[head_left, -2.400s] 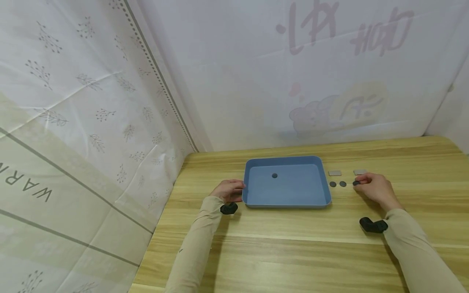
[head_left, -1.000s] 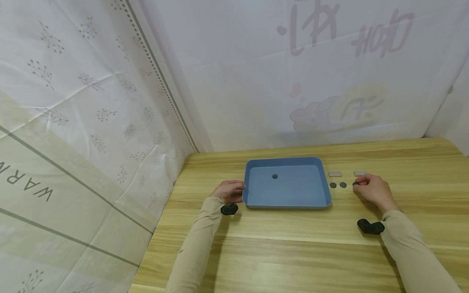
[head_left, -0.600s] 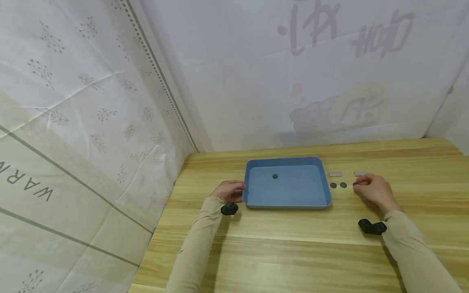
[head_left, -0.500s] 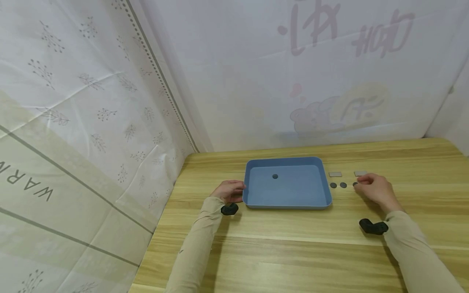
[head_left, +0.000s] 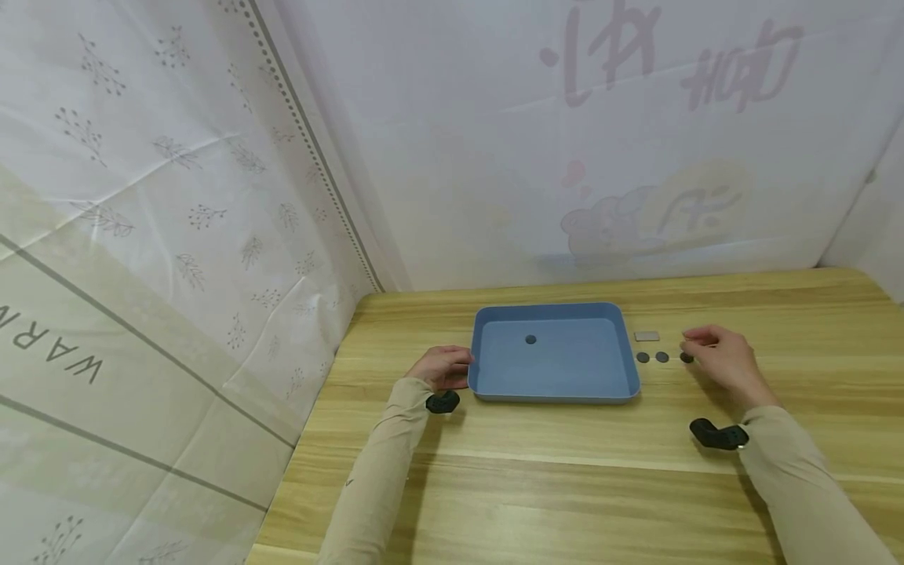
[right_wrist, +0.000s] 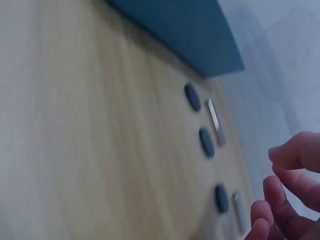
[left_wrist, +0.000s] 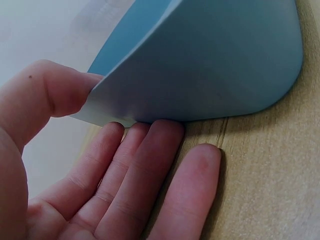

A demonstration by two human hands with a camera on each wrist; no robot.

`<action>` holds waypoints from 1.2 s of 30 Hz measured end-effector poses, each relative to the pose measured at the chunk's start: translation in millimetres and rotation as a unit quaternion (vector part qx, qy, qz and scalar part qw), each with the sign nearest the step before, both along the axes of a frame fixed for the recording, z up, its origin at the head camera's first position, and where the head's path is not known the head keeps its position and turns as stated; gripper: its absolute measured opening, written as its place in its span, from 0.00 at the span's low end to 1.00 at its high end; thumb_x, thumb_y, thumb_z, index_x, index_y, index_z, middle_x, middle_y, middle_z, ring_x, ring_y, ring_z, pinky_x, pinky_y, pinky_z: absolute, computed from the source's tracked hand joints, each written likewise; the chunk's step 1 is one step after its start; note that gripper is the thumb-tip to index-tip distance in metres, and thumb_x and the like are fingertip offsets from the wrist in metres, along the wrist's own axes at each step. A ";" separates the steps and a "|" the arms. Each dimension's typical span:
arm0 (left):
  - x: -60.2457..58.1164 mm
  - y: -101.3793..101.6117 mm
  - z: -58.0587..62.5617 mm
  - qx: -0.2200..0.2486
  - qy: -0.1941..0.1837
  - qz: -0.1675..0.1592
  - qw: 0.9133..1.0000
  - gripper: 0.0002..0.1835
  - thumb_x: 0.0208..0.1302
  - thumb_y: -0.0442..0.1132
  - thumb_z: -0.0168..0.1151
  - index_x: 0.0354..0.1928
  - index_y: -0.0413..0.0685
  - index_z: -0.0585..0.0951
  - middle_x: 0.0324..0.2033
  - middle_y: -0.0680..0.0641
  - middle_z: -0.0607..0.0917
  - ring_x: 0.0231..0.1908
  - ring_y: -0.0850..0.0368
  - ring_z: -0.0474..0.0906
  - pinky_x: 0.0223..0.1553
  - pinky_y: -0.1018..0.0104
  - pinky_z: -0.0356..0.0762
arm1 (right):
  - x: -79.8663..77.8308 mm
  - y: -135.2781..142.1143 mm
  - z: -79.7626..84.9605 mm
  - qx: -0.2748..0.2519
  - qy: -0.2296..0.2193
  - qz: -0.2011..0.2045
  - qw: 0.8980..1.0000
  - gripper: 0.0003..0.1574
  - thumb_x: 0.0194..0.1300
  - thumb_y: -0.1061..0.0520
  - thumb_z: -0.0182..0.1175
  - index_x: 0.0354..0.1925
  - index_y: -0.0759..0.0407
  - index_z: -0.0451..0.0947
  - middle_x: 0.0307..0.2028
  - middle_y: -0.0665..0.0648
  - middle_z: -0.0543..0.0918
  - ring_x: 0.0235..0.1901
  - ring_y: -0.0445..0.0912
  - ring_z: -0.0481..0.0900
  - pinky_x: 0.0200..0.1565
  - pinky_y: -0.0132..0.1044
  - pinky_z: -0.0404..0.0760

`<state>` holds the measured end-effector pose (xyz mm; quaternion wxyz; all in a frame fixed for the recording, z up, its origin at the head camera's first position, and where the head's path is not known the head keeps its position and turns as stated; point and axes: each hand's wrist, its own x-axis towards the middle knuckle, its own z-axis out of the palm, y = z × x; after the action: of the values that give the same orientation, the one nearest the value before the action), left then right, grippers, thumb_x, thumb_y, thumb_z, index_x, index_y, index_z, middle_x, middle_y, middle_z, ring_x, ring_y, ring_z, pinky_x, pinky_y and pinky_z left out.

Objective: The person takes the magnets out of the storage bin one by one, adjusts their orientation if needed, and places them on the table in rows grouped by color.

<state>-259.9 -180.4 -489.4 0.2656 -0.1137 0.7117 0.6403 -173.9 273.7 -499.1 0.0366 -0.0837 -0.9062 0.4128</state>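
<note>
A blue rectangular tray sits on the wooden table, one dark round disc inside it. My left hand holds its left end; the left wrist view has the thumb over the rim and fingertips low against the outer wall. My right hand hovers over the right-hand disc, fingers loosely bent and nothing visible between them. Two similar discs, a left one and a middle one, lie nearer the tray. Behind them is a thin grey rectangular piece. A second rectangular piece shows beside the right-hand disc.
The wooden table extends in front of the tray and to the right. A pale printed cloth hangs behind the table, and a patterned cloth borders its left side. Each wrist carries a black device.
The right fingers have come off the right-hand disc, which now shows more fully, and have shifted slightly back over the far rectangular piece, hiding it in the head view. The left hand and tray stay put.
</note>
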 end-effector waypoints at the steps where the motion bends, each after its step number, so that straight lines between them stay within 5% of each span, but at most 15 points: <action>1: -0.3 -0.4 -0.1 -0.001 0.000 0.000 1.000 0.18 0.59 0.32 0.63 0.53 0.38 0.78 0.35 0.47 0.85 0.36 0.58 0.83 0.35 0.64 0.84 | -0.8 -3.6 2.7 -0.001 0.008 0.003 1.000 0.26 0.71 0.49 0.52 0.56 0.69 0.73 0.47 0.68 0.76 0.40 0.50 0.75 0.32 0.32 0.72; 6: -0.9 -1.5 -0.4 -0.007 0.000 0.001 1.000 0.20 0.59 0.32 0.63 0.55 0.38 0.78 0.37 0.46 0.85 0.38 0.57 0.83 0.36 0.64 0.84 | -4.6 -25.5 18.6 -0.016 0.052 0.012 0.998 0.25 0.71 0.51 0.53 0.54 0.69 0.75 0.44 0.66 0.78 0.34 0.36 0.71 0.29 0.26 0.73; 14: 0.3 -1.0 0.3 -0.010 0.006 0.002 1.000 0.19 0.58 0.32 0.64 0.53 0.38 0.79 0.36 0.47 0.85 0.37 0.58 0.83 0.35 0.64 0.83 | -13.5 -58.1 30.8 -0.066 0.085 0.048 0.993 0.25 0.72 0.51 0.52 0.58 0.67 0.72 0.47 0.64 0.77 0.38 0.31 0.69 0.37 0.22 0.71; 36: 3.1 1.1 0.7 0.002 0.010 0.007 1.000 0.17 0.59 0.32 0.62 0.51 0.37 0.79 0.32 0.49 0.85 0.35 0.58 0.82 0.33 0.64 0.82 | -35.6 -149.8 7.6 -0.095 0.036 0.149 0.984 0.20 0.69 0.57 0.56 0.56 0.64 0.76 0.45 0.63 0.80 0.40 0.50 0.77 0.38 0.37 0.75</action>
<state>-256.8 -179.2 -488.7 0.2537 -0.1116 0.7121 0.6451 -209.5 123.9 -491.4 -0.0007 0.0646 -0.8635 0.5002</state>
